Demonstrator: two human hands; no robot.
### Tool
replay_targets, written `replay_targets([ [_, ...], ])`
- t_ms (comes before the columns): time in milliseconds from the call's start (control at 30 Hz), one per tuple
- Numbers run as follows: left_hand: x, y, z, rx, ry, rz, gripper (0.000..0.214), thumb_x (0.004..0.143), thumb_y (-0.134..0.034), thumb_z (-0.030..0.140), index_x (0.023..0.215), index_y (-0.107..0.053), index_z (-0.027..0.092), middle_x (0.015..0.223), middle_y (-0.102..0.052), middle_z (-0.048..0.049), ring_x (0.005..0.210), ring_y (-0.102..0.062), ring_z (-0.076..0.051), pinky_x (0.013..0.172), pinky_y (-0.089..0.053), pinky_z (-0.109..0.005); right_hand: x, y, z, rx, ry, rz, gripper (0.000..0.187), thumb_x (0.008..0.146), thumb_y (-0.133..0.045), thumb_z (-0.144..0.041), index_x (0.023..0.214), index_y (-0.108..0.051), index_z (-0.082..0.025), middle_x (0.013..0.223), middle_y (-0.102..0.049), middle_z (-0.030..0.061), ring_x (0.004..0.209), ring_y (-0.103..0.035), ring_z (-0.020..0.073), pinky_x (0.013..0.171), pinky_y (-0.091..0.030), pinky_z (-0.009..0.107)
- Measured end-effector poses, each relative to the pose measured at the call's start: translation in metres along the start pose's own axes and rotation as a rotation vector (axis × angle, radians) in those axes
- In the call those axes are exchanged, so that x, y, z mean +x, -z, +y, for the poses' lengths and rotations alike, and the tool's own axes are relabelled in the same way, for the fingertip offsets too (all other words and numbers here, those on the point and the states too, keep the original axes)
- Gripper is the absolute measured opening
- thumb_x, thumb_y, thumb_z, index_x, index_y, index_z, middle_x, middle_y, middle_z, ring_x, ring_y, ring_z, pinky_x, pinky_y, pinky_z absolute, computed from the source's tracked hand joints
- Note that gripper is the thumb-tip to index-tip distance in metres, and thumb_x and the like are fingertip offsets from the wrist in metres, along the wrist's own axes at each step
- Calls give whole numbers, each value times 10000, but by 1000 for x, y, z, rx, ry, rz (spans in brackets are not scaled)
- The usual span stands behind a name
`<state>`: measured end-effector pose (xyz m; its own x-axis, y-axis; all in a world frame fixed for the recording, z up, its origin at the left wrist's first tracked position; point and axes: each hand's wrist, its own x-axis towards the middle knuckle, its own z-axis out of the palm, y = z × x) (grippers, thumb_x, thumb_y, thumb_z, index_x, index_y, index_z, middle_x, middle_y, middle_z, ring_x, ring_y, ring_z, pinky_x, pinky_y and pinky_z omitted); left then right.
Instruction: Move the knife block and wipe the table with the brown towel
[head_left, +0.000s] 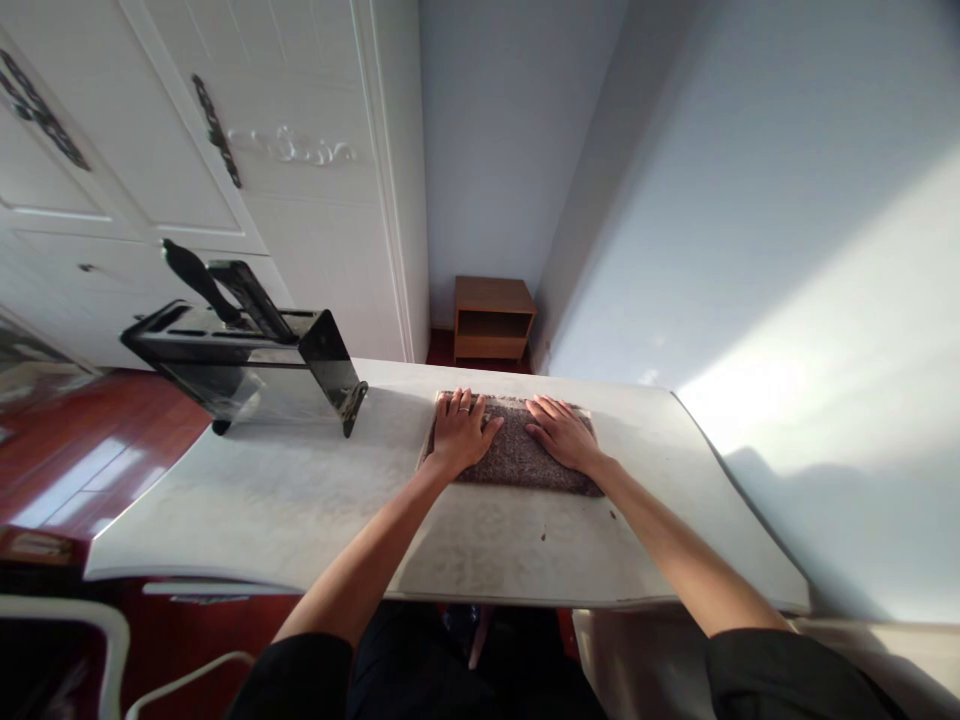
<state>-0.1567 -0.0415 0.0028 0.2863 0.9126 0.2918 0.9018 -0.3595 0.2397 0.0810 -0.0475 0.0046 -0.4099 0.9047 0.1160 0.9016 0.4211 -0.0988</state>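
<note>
A speckled brown-grey rolled or folded mat (514,455) lies across the far middle of the white table (300,510). My left hand (459,430) rests flat on its left part, fingers stretched out, a ring on one finger. My right hand (561,430) lies flat on its right part, fingers also spread. Neither hand grips anything; both press down on the mat's top. A pale edge shows along the mat's far side.
A black knife block (247,360) with dark handles sticking up stands at the table's far left. A small wooden bedside cabinet (493,320) sits on the floor behind. White wardrobe doors (225,150) rise to the left, a sunlit wall to the right.
</note>
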Motion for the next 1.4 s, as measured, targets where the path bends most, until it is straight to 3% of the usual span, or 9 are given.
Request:
replay_targets([
  [233, -2, 5, -14, -10, 43, -52, 642, 937, -275, 588, 1409, -464, 196, 1509, -387, -157, 1424, -281, -311, 1151, -156, -536, -1, -1, 0, -18, 8, 8, 638, 983, -222, -539, 1469, -377, -155, 1514, -380, 156, 1419, -311, 286, 1153, -248, 490],
  [467, -4, 9, -44, -67, 121, -156, 716, 921, -292, 618, 1464, -377, 159, 1554, -289, -179, 1452, -223, -322, 1158, -155, -528, -4, -5, 1, -30, 26, 29, 607, 984, -247, -521, 1455, -395, -168, 1497, -408, 154, 1398, -352, 282, 1142, -270, 495],
  [700, -18, 24, -74, -412, 135, -165, 603, 984, -187, 460, 1439, -399, 127, 1496, -416, -130, 1416, -336, -196, 1184, -179, -369, -5, -3, -7, 47, -41, -14, 631, 983, -233, -532, 1431, -422, -129, 1503, -387, 182, 1421, -312, 283, 1155, -240, 497],
  [833, -26, 28, -81, -697, 195, -34, 614, 974, -175, 525, 1294, -556, 166, 1371, -567, -108, 1307, -488, -198, 1117, -331, -351, 4, 2, -37, 137, -22, 37, 635, 978, -252, -538, 1434, -416, -129, 1503, -381, 192, 1427, -299, 290, 1156, -235, 524],
  [967, -35, 29, -80, -838, 262, 117, 590, 957, -233, 568, 1129, -636, 172, 1216, -666, -105, 1167, -593, -214, 1047, -413, -359, 15, 10, -85, 195, 173, 49, 635, 955, -326, -574, 1410, -458, -152, 1476, -426, 181, 1406, -338, 300, 1148, -255, 537],
  [1100, -43, 33, -77, -887, 250, 143, 601, 943, -251, 601, 1082, -638, 163, 1118, -696, -98, 1056, -640, -212, 967, -469, -343, 20, 13, -130, 195, 307, 27, 706, 880, -497, -604, 1394, -477, -121, 1460, -441, 184, 1371, -372, 312, 1139, -298, 485],
  [1267, -45, 31, -79, -931, 293, 217, 630, 933, -242, 624, 1033, -630, 137, 1028, -701, -102, 934, -667, -198, 915, -488, -336, 19, 5, -166, 132, 347, 43, 753, 793, -646, -568, 1365, -507, -97, 1383, -479, 206, 1248, -462, 341, 1088, -367, 452],
  [1400, -43, 29, -79, -956, 317, 237, 620, 938, -232, 608, 1019, -622, 132, 1001, -694, -97, 800, -670, -173, 826, -512, -318, 18, 0, -179, 75, 314, 94, 577, 857, -591, -509, 1294, -568, -134, 1279, -545, 179, 1168, -499, 323, 1044, -402, 449],
])
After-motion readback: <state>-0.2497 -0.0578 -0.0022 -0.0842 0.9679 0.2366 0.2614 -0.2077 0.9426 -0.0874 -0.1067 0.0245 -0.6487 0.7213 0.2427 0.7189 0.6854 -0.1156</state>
